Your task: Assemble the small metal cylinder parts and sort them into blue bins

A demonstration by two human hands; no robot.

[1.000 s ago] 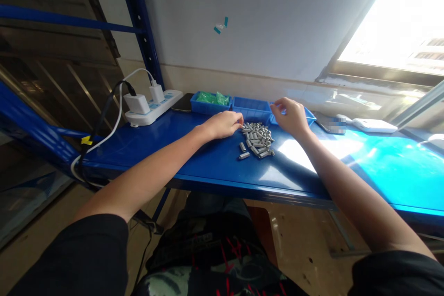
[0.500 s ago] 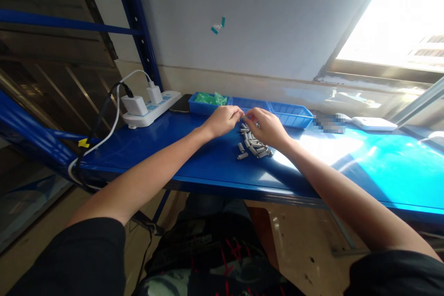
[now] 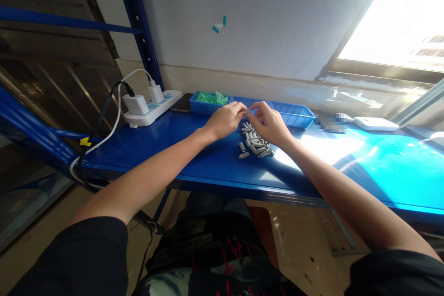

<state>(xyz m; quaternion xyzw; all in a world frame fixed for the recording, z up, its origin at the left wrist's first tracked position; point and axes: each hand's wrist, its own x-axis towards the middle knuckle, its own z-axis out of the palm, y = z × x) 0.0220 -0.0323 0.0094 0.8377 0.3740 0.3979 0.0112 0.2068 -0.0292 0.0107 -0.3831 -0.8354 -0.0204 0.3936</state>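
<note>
My left hand (image 3: 226, 119) and my right hand (image 3: 268, 122) meet fingertip to fingertip above the blue table. Between them is a small grey cylinder (image 3: 248, 112), pinched by both and partly covered by the fingers. It resembles the short metal cylinders (image 3: 255, 142) heaped just below, some of them hidden behind my right hand. Two of these lie a little apart at the pile's left side. Behind my hands stands a row of blue plastic bins (image 3: 294, 115); the left one holds green plastic bags (image 3: 211, 97).
On the left, a white power strip (image 3: 152, 107) carries plugged-in adapters and cables beside a dark phone (image 3: 182, 102). A white device (image 3: 375, 124) lies at the right, near a blurred-out patch. A blue rack post (image 3: 138, 23) rises at the back left.
My fingertips have parted slightly, so the small grey piece between them shows more. The pile and the bins stay as they were.
</note>
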